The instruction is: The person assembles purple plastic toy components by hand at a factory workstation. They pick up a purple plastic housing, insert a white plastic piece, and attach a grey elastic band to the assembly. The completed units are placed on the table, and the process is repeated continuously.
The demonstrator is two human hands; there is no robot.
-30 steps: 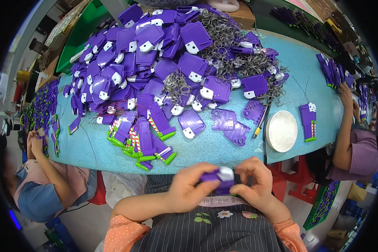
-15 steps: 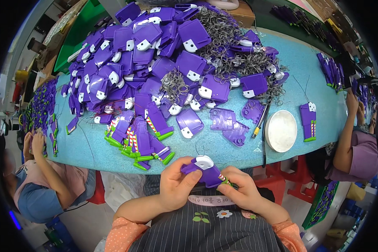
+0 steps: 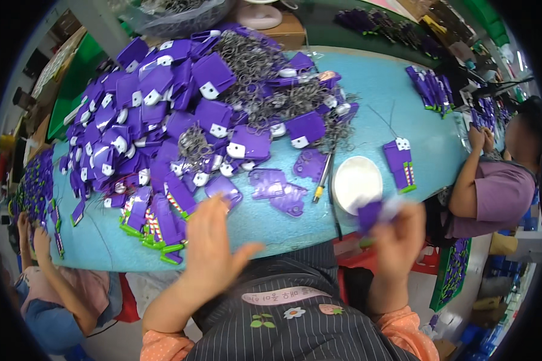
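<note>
My left hand (image 3: 211,240) is open, its fingers stretched together and the thumb apart. Its fingertips overlap the lower edge of a purple plastic toy part (image 3: 224,188) with a white corner; whether they touch it I cannot tell. Left of this hand lies a bunch of purple pieces with striped legs and green ends (image 3: 162,219). My right hand (image 3: 400,240) is closed on a purple-and-white plastic toy part (image 3: 369,215), smeared by motion, in front of the round white dish (image 3: 358,180). Just beyond lies a similar legged toy part (image 3: 397,159) with thin wires at its top.
A large heap of purple parts (image 3: 126,120) and grey wire loops (image 3: 247,66) covers the table's left and middle. Clear purple shells (image 3: 268,182) and a yellow-tipped tool (image 3: 320,188) lie before the dish. Co-workers sit at the left and right (image 3: 494,192).
My hands have parted: the left has let go and reached toward the heap, and the right has carried the toy part rightward to the dish. The view has turned to the right.
</note>
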